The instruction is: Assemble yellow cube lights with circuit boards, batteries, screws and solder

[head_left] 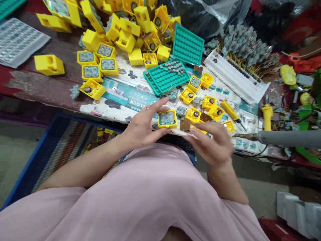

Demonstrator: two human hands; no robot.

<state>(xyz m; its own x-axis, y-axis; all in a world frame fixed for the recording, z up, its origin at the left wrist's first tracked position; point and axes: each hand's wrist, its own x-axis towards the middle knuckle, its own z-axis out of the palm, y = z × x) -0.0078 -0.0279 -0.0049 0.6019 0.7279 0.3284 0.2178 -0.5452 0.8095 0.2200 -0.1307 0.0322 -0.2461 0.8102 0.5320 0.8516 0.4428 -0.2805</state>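
My left hand (140,125) has its thumb and fingers around a small yellow box (160,125) near the table's front edge. A green circuit board with grey pads (168,117) faces up inside that box. To the right, my right hand (215,142) is slightly blurred, with thumb and fingers apart and nothing visible between them. Close to its fingertips lies a square brown board (185,125). Several open yellow cases with round metal parts, such as one yellow case (192,114), sit just beyond. A yellow-handled screwdriver (229,110) lies behind my right hand.
Green trays (168,78) stand behind, one holding round metal pieces. Yellow cases (125,40) are heaped at the back left. A white foam strip (235,77) holds wired parts. A grey-handled tool (288,139) points in from the right. A blue crate (32,160) stands below.
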